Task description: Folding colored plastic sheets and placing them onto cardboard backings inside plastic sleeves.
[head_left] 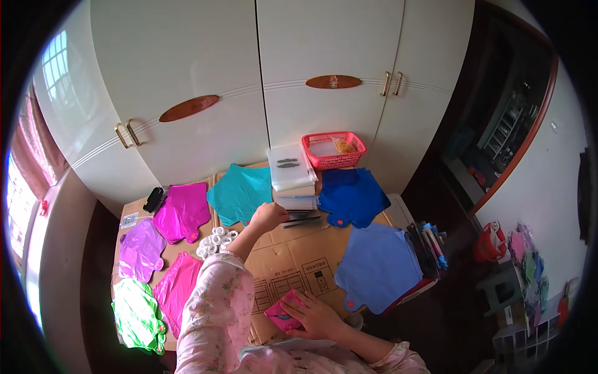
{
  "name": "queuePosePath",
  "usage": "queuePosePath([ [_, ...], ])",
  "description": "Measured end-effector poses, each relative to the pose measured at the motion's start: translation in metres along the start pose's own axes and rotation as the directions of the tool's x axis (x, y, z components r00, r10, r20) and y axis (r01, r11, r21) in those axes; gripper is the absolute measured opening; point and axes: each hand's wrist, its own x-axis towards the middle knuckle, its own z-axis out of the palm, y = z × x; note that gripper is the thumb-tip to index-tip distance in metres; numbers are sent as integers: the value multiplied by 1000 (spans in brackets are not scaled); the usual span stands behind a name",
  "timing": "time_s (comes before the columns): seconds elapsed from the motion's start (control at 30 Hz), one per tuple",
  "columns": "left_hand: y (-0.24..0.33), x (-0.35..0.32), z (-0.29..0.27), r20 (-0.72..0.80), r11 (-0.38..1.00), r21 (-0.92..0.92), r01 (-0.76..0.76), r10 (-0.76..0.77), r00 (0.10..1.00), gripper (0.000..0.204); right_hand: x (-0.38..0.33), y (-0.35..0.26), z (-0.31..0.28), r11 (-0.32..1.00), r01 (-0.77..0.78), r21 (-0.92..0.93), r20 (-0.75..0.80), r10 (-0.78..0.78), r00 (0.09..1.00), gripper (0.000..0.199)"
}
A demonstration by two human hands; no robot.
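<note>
**Folded pink packet could slip while the far reach tips the stack**

Right hand (314,316) presses flat on a folded pink foil balloon (281,315) at the cardboard-covered bench's (293,262) near edge. Left hand (268,216), fingers curled, touches the stack of thin clear packets (298,202); a careless pull could topple it.

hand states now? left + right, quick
Left hand: reaching to the stack of clear bags; grip cannot be told.
Right hand: flat, open, pressing on the pink foil piece.
</note>
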Motion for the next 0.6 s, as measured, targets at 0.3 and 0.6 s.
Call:
queuePosePath([
  [0.3, 6, 3, -4, 18, 998, -7, 66, -66, 998, 29, -1, 1, 1, 1000, -8, 4, 23, 8, 1000, 75],
  [0.6, 8, 1, -4, -5, 998, 17, 63, -62, 998, 26, 0, 1, 1, 1000, -6, 7, 21, 5, 1000, 74],
])
